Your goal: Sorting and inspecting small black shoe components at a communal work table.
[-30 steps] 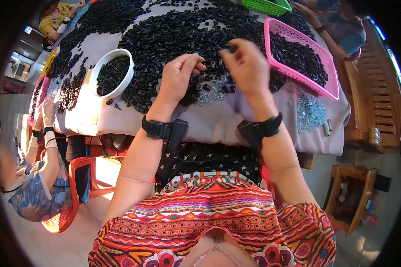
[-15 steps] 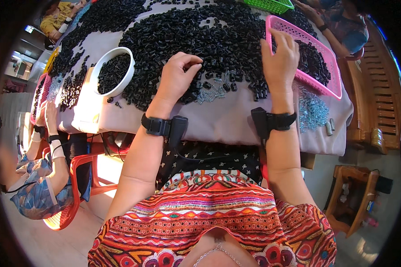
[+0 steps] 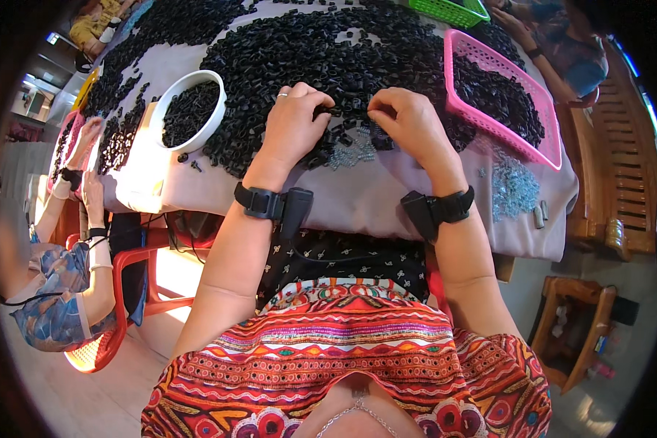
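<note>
Both my hands hover over the near edge of a wide heap of small black plastic parts [image 3: 292,58]. My left hand [image 3: 292,125] is closed in a pinch, fingertips pointing right; whatever it holds is too small and dark to make out. Facing it, my right hand [image 3: 416,130] is curled with thumb and finger together, and its contents are hidden too. A short gap separates the two sets of fingertips. Just below that gap, a small scatter of silvery springs [image 3: 352,151] lies on the grey cloth.
A white bowl [image 3: 217,120] of small black pieces stands left, a pink basket [image 3: 504,135] of black parts right. Nearby lies a heap of bluish springs [image 3: 515,188]. A green basket [image 3: 452,11] sits at the back. Co-workers sit left, far left and far right.
My right hand has moved left from the pink basket's near side toward my left hand, and its fingers have closed. The left hand has hardly moved. The left co-worker's hands have shifted.
</note>
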The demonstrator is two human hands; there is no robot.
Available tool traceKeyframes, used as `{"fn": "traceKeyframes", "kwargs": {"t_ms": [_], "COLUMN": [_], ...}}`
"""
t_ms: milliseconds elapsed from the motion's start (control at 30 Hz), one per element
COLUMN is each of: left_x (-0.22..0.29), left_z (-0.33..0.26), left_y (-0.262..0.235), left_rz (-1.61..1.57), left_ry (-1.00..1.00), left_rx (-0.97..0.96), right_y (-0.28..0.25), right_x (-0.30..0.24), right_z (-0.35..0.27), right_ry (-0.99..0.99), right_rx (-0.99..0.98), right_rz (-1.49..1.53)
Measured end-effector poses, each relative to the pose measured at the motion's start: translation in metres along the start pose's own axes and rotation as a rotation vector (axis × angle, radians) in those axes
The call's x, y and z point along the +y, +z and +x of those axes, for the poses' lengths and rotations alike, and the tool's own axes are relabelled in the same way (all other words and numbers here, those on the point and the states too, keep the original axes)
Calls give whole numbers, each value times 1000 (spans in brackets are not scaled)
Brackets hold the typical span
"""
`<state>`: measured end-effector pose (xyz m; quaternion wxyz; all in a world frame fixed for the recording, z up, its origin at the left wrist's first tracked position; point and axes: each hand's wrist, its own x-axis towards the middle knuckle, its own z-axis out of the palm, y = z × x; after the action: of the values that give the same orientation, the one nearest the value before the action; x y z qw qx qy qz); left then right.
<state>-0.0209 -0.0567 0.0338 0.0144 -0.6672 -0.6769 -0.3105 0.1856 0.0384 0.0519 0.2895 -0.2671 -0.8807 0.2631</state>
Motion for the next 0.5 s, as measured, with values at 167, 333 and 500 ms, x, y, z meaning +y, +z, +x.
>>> {"fn": "traceKeyframes", "kwargs": {"t_ms": [167, 333, 500], "left_x": [-1, -4, 0], "left_z": [0, 0, 2], "left_y": [0, 1, 2], "left_rz": [-19, -52, -19], "left_ry": [-33, -51, 54], "left_rx": [-14, -6, 3], "right_y": [6, 10, 21], "right_x": [-7, -6, -11], "right_z": [-1, -1, -6], "right_ry": [-11, 37, -86], "right_rx": [-27, -116, -60], "right_rz": [1, 12, -239]}}
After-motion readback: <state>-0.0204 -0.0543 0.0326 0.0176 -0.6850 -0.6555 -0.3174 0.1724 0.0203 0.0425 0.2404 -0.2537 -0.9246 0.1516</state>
